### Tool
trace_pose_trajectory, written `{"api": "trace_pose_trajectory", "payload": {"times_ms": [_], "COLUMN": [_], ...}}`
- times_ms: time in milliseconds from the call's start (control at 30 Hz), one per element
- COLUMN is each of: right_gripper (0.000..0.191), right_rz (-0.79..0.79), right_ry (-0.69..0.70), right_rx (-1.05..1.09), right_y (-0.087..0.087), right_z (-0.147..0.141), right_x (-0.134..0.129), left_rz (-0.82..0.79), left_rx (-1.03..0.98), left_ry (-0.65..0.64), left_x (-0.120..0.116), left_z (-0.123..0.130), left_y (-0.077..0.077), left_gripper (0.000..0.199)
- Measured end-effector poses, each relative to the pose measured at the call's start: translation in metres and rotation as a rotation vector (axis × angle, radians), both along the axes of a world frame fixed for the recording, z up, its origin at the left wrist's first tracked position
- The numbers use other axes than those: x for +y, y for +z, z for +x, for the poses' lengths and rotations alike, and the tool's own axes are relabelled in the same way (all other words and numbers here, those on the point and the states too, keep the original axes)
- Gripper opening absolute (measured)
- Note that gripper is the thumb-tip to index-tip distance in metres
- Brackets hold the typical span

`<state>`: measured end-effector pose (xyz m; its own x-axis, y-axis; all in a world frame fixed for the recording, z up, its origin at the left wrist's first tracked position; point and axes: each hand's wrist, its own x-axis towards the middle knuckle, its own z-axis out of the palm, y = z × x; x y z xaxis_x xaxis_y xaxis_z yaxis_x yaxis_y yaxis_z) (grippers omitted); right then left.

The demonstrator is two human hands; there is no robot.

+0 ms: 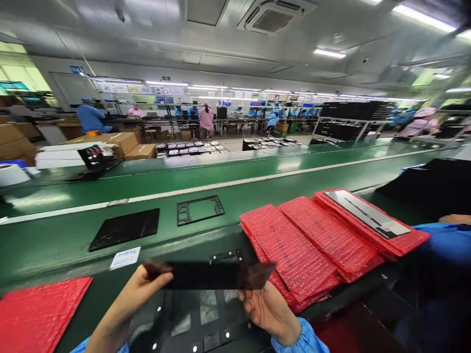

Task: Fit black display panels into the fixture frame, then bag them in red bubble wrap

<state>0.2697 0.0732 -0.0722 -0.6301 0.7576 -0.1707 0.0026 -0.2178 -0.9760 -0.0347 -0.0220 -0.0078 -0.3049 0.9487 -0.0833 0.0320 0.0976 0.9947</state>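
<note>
Both ends of a thin, dark, glossy sheet (206,275) are held up in front of me, seen almost edge-on and a little blurred. My left hand (142,294) pinches its left end between thumb and fingers. At the right end, my right hand (265,309) grips it from below, fingers curled. The sheet's ends look partly see-through. Under it lies a black fixture (191,338) with cut-outs and several small white round spots, partly hidden by the sheet and hands. Just beyond sit a black flat panel (127,228) and a thin black frame (200,210).
Red bubble-wrap sleeves (309,240) are stacked to the right, a grey-white panel (368,213) on top. Another red sleeve (44,314) lies at left, near a handwritten label (125,258). A green conveyor belt (257,169) crosses ahead. At far right shows a co-worker's blue sleeve (447,242).
</note>
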Motion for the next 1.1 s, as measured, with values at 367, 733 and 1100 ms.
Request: {"api": "trace_pose_trajectory", "payload": {"times_ms": [367,733,1100], "right_gripper": [0.052,0.052,0.065], "right_rz": [-0.470,-0.473,-0.493], "right_ry": [-0.058,-0.119,-0.185], "right_rx": [0.388,0.429,0.406], "right_y": [-0.002,-0.024,-0.014], "right_z": [-0.050,-0.061,-0.061], "right_x": [0.019,0.030,0.028], "left_rz": [-0.084,-0.213,-0.430], "left_rx": [-0.214,0.268,0.599], "left_ry": [0.133,0.185,0.561], "left_x": [-0.006,0.080,0.200], "left_z": [0.000,-0.064,-0.095], "left_y": [-0.008,-0.046,-0.066], "left_gripper": [0.032,0.085,0.080]}}
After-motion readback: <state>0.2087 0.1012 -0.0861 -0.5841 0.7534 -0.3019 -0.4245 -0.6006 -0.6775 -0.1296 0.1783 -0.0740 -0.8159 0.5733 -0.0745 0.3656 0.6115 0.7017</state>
